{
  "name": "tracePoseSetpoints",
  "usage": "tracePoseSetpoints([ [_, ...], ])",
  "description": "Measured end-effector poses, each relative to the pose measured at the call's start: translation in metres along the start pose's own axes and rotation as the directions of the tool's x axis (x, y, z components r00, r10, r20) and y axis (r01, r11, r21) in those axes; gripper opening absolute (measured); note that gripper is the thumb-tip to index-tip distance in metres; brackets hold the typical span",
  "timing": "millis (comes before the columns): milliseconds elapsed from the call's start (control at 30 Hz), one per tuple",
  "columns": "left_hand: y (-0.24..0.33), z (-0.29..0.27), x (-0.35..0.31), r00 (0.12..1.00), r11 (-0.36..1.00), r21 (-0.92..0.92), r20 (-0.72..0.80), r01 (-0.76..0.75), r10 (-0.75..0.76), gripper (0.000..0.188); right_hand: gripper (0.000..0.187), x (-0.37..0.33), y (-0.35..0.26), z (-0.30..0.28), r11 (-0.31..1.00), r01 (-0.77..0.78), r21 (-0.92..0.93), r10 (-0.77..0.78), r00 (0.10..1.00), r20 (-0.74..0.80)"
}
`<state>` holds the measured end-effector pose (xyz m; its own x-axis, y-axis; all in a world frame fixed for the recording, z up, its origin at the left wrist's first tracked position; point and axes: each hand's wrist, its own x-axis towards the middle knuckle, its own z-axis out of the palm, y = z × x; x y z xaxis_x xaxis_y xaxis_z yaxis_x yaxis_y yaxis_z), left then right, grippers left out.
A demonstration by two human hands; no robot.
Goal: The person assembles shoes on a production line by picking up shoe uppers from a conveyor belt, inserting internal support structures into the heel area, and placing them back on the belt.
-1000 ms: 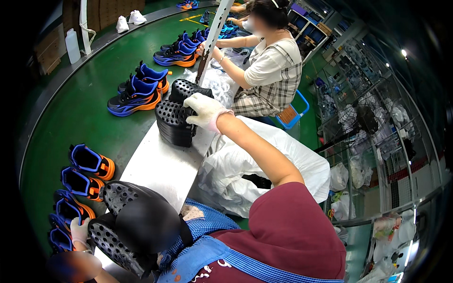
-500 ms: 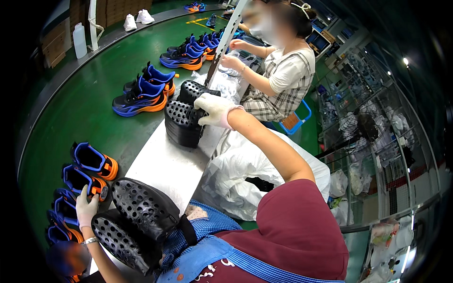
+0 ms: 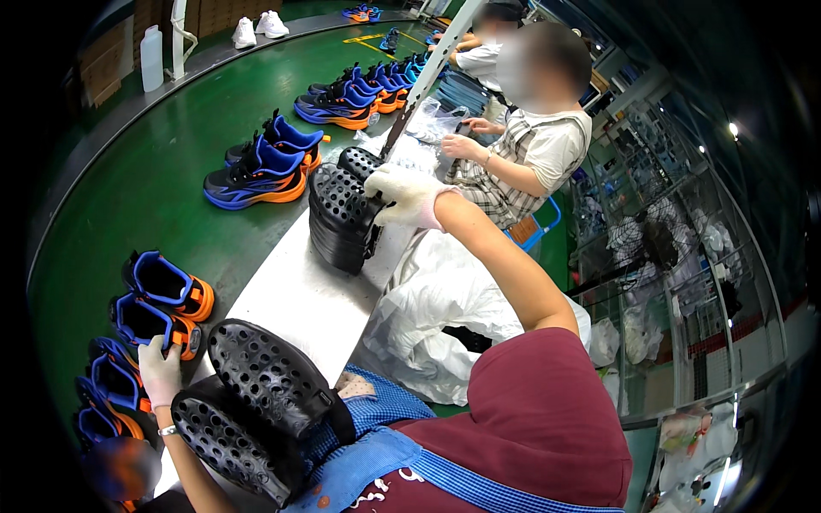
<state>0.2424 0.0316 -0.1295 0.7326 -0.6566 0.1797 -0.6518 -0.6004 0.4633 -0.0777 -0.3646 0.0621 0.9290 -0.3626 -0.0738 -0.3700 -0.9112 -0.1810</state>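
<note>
At the far left, our left hand [image 3: 160,372], gloved in white, comes up from the lower edge with the forearm nearly vertical. Its fingers rest on the edge of a blue and orange sneaker [image 3: 147,322], one of a row on the green conveyor belt [image 3: 171,171]; we cannot tell whether it grips the shoe or only touches it. Just to the right, two black perforated clogs [image 3: 256,402] lie against our blue apron [image 3: 376,427], at the near end of the white table [image 3: 299,299].

Further right, our right arm stretches out long and almost straight, the elbow low, the wrist raised. The gloved right hand [image 3: 406,198] closes over the top of a stack of black clogs [image 3: 342,218] standing on the table, fingers curled around its upper edge. Beyond it, a seated person in a checked shirt [image 3: 530,158] handles clear plastic bags [image 3: 423,128].
</note>
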Motion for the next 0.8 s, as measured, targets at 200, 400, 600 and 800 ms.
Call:
tracePoseSetpoints([
  [200, -0.007, -0.007, -0.005, 0.999, 0.997, -0.071, 0.027, 0.021, -0.019, 0.027, 0.037, -0.005, -0.025, -0.024, 1.0, 0.013, -0.016, -0.014, 0.998, -0.057],
  [400, 0.011, -0.053, -0.008, 0.994, 0.997, -0.055, -0.085, 0.059, -0.064, 0.042, 0.037, 0.012, -0.101, -0.048, 0.966, 0.215, 0.147, -0.177, 0.956, -0.235],
  [600, 0.064, -0.093, -0.009, 0.979, 0.164, -0.971, 0.191, 0.176, 0.077, 0.058, 0.045, 0.058, -0.2, -0.026, 0.799, 0.528, 0.289, -0.498, 0.849, -0.175],
  [800, 0.037, -0.075, -0.023, 0.907, 0.701, -0.601, -0.386, -0.385, 0.167, 0.056, 0.045, 0.093, -0.272, -0.003, 0.668, 0.544, 0.507, -0.566, 0.814, -0.128],
])
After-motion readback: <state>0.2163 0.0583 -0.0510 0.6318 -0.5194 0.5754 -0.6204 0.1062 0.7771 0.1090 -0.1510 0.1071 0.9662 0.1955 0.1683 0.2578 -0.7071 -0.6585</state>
